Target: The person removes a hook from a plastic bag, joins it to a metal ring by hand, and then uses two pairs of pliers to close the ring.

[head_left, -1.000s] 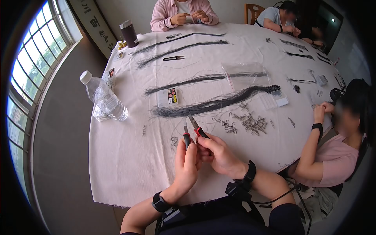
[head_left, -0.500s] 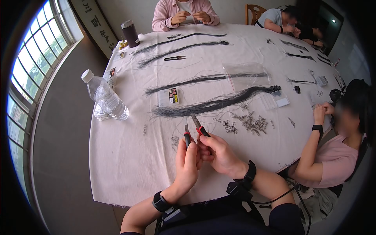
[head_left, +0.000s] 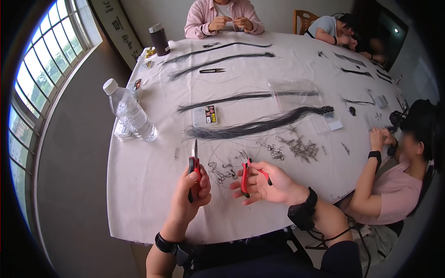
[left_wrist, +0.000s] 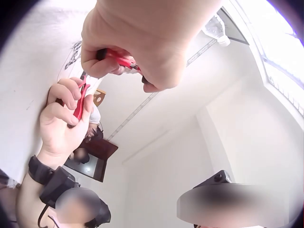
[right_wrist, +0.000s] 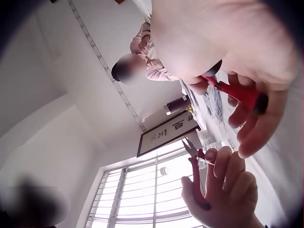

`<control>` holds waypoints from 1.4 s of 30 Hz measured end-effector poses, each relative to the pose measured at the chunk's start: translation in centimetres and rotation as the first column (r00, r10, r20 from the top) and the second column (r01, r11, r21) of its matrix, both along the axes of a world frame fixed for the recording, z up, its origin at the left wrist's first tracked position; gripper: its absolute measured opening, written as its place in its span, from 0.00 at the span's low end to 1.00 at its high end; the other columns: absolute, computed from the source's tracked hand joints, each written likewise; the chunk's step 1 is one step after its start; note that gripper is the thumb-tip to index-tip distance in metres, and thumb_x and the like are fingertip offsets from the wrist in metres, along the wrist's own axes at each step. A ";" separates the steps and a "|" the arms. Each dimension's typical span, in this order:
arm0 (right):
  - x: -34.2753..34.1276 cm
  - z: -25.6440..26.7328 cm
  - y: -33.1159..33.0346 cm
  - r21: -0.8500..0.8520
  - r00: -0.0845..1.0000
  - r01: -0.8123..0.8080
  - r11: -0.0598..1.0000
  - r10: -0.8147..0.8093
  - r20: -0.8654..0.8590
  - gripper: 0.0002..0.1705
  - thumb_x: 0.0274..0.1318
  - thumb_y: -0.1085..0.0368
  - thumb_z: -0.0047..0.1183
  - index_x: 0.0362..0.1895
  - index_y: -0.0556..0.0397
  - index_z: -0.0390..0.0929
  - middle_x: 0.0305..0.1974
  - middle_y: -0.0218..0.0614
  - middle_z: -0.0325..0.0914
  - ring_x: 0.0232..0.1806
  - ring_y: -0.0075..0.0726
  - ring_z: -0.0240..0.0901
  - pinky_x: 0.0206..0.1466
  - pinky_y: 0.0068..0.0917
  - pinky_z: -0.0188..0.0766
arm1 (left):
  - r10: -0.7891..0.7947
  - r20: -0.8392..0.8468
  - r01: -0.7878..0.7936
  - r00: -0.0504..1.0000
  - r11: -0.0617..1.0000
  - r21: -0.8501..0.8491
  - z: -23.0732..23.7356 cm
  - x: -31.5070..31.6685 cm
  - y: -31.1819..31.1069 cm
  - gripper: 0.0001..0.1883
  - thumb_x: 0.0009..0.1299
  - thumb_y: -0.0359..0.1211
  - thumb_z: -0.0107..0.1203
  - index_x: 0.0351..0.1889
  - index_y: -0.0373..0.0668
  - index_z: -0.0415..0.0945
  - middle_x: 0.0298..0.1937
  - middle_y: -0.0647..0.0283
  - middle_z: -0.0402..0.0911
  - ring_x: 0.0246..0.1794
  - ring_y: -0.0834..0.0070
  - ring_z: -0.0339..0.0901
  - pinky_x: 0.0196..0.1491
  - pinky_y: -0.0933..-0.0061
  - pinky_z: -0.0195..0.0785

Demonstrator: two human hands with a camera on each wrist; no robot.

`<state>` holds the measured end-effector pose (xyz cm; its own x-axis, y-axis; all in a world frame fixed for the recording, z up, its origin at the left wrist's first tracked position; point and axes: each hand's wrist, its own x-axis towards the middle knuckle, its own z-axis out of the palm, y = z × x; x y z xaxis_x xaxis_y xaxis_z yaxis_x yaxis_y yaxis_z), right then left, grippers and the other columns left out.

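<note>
My left hand [head_left: 189,197] grips needle-nose pliers [head_left: 194,173] with red and black handles, their slim jaws pointing away towards the dark strands. In my right hand [head_left: 273,183], turned palm up, sits a second pair of red-handled pliers [head_left: 245,178]. Its handles are spread, one lying along the fingers and the other by the thumb. The left wrist view shows the right fingers [left_wrist: 64,95] bent around those handles. Small dark wire hooks [head_left: 222,173] lie on the cloth between the hands. A thick bundle of dark strands [head_left: 259,126] stretches across just beyond the pliers' tips.
Springy metal coils [head_left: 301,147] are piled to the right. A clear box [head_left: 207,115], a plastic bag [head_left: 295,90], small scissors [head_left: 212,71] and thinner strand bundles lie farther back on the white tablecloth [head_left: 143,194]. A water bottle [head_left: 132,111] leans at left. Other people sit around the table.
My hands were close together with both pliers side by side; they have moved apart. The right hand has rolled palm up and its pliers' handles have spread. The hooks between are uncovered.
</note>
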<state>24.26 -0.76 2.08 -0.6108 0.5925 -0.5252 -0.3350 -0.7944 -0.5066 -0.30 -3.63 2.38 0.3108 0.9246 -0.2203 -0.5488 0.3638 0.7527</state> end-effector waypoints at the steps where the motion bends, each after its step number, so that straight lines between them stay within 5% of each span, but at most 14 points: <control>1: 0.5 -0.4 0.1 0.012 0.998 -0.055 0.998 0.056 -0.013 0.25 0.71 0.47 0.34 0.55 0.54 0.69 0.52 0.52 0.76 0.53 0.52 0.77 0.47 0.39 0.79 | 0.043 -0.007 -0.043 0.999 0.999 -0.010 0.1 -0.3 0.1 0.16 0.71 0.45 0.52 0.47 0.46 0.66 0.32 0.71 0.64 0.25 0.84 0.59 0.23 0.82 0.49; 3: 1.3 -0.5 0.2 0.020 0.994 -0.109 0.994 0.110 -0.022 0.28 0.72 0.46 0.32 0.58 0.55 0.68 0.57 0.59 0.74 0.58 0.59 0.75 0.52 0.45 0.79 | 0.101 -0.012 -0.102 0.995 0.994 -0.030 0.2 -0.7 0.2 0.17 0.69 0.46 0.53 0.46 0.46 0.66 0.32 0.71 0.65 0.26 0.83 0.60 0.24 0.80 0.50; 10: 4.0 1.9 0.4 0.202 0.956 -0.239 0.950 0.194 0.219 0.26 0.72 0.50 0.33 0.57 0.60 0.66 0.51 0.56 0.79 0.43 0.49 0.83 0.36 0.36 0.82 | 0.118 -0.005 -0.118 0.993 0.993 -0.001 0.3 -1.3 0.1 0.18 0.69 0.47 0.53 0.46 0.45 0.65 0.32 0.71 0.65 0.25 0.83 0.60 0.24 0.80 0.50; 12: 4.4 2.9 0.1 0.444 0.768 -0.339 0.830 -0.028 0.640 0.24 0.70 0.52 0.38 0.56 0.59 0.68 0.48 0.53 0.79 0.40 0.47 0.82 0.33 0.32 0.80 | 0.156 -0.031 -0.156 0.987 0.988 0.014 0.3 -1.4 0.1 0.17 0.69 0.46 0.53 0.46 0.45 0.65 0.32 0.71 0.65 0.25 0.84 0.60 0.24 0.80 0.51; 13: 4.0 4.0 -0.2 0.480 0.627 -0.408 0.777 -0.144 0.766 0.18 0.66 0.58 0.48 0.51 0.60 0.71 0.42 0.45 0.79 0.35 0.45 0.80 0.33 0.35 0.78 | 0.160 -0.029 -0.160 0.987 0.987 0.015 0.3 -1.4 0.1 0.17 0.69 0.46 0.53 0.46 0.45 0.65 0.32 0.71 0.65 0.25 0.84 0.60 0.24 0.80 0.51; 14: 3.7 3.9 -0.4 0.479 0.626 -0.411 0.776 -0.142 0.767 0.18 0.66 0.58 0.48 0.51 0.60 0.71 0.42 0.45 0.79 0.35 0.45 0.80 0.33 0.35 0.78 | 0.170 -0.035 -0.169 0.985 0.985 0.019 0.4 -1.3 0.1 0.17 0.69 0.46 0.53 0.46 0.45 0.65 0.32 0.71 0.65 0.25 0.84 0.60 0.24 0.80 0.51; 15: 3.4 3.6 -1.1 0.534 0.343 -0.629 0.565 -0.414 0.843 0.18 0.62 0.58 0.51 0.48 0.60 0.72 0.40 0.44 0.78 0.35 0.45 0.79 0.35 0.36 0.77 | 0.178 -0.042 -0.177 0.983 0.984 0.024 0.4 -1.3 0.1 0.17 0.70 0.46 0.53 0.46 0.45 0.65 0.32 0.71 0.65 0.26 0.84 0.60 0.24 0.80 0.51; 16: 3.2 3.3 -1.7 0.436 0.083 -0.827 0.354 -0.691 0.718 0.18 0.59 0.58 0.55 0.45 0.59 0.73 0.39 0.42 0.76 0.36 0.46 0.78 0.37 0.37 0.76 | 0.178 -0.042 -0.177 0.983 0.984 0.024 0.4 -1.3 0.1 0.17 0.70 0.46 0.53 0.46 0.45 0.65 0.32 0.71 0.65 0.26 0.84 0.60 0.24 0.80 0.51; 20: 2.5 1.7 -2.5 0.249 -0.046 -0.943 0.222 -0.826 0.561 0.19 0.52 0.52 0.62 0.37 0.54 0.76 0.35 0.38 0.74 0.43 0.42 0.71 0.39 0.38 0.75 | 0.168 -0.030 -0.168 0.985 0.986 0.013 0.3 -1.3 0.2 0.15 0.71 0.43 0.51 0.45 0.45 0.65 0.32 0.71 0.65 0.26 0.84 0.60 0.24 0.81 0.50; 22: 2.1 2.3 -2.5 0.253 -0.040 -0.942 0.222 -0.820 0.571 0.18 0.49 0.53 0.65 0.36 0.53 0.78 0.37 0.37 0.73 0.45 0.42 0.68 0.45 0.35 0.72 | 0.156 -0.027 -0.155 0.987 0.988 0.019 0.2 -1.4 0.2 0.14 0.71 0.42 0.51 0.45 0.44 0.65 0.32 0.71 0.65 0.26 0.84 0.60 0.24 0.81 0.50; 25: 0.6 3.4 -0.9 0.359 0.121 -0.928 0.098 -0.834 0.538 0.14 0.50 0.59 0.64 0.37 0.53 0.79 0.38 0.36 0.71 0.46 0.40 0.67 0.49 0.35 0.69 | 0.143 -0.017 -0.143 0.990 0.990 0.016 0.1 -1.2 0.2 0.13 0.72 0.41 0.51 0.45 0.44 0.65 0.32 0.71 0.65 0.26 0.84 0.60 0.24 0.81 0.50; 27: -0.6 2.8 0.9 0.456 0.380 -0.881 -0.126 -0.764 0.522 0.09 0.50 0.67 0.62 0.37 0.52 0.79 0.38 0.34 0.70 0.46 0.39 0.67 0.50 0.35 0.67 | 0.140 -0.024 -0.140 0.990 0.990 0.021 0.2 -1.1 0.2 0.13 0.72 0.41 0.50 0.46 0.44 0.65 0.32 0.70 0.65 0.26 0.84 0.60 0.24 0.81 0.50; 30: -2.1 1.1 4.2 0.481 0.540 -0.823 -0.301 -0.677 0.500 0.07 0.50 0.71 0.60 0.36 0.49 0.80 0.38 0.32 0.70 0.46 0.38 0.67 0.49 0.34 0.67 | 0.144 -0.003 -0.144 0.990 0.989 0.012 0.1 -1.3 0.2 0.12 0.72 0.40 0.49 0.46 0.44 0.65 0.32 0.70 0.65 0.27 0.84 0.61 0.24 0.81 0.50; 42: -2.4 0.0 6.4 0.573 0.623 -0.761 -0.304 -0.587 0.516 0.05 0.49 0.69 0.62 0.29 0.49 0.77 0.36 0.30 0.71 0.44 0.38 0.69 0.48 0.34 0.67 | 0.138 -0.091 -0.137 0.986 0.990 0.009 0.3 -1.2 0.2 0.17 0.69 0.46 0.51 0.46 0.46 0.67 0.32 0.70 0.66 0.27 0.82 0.61 0.25 0.79 0.52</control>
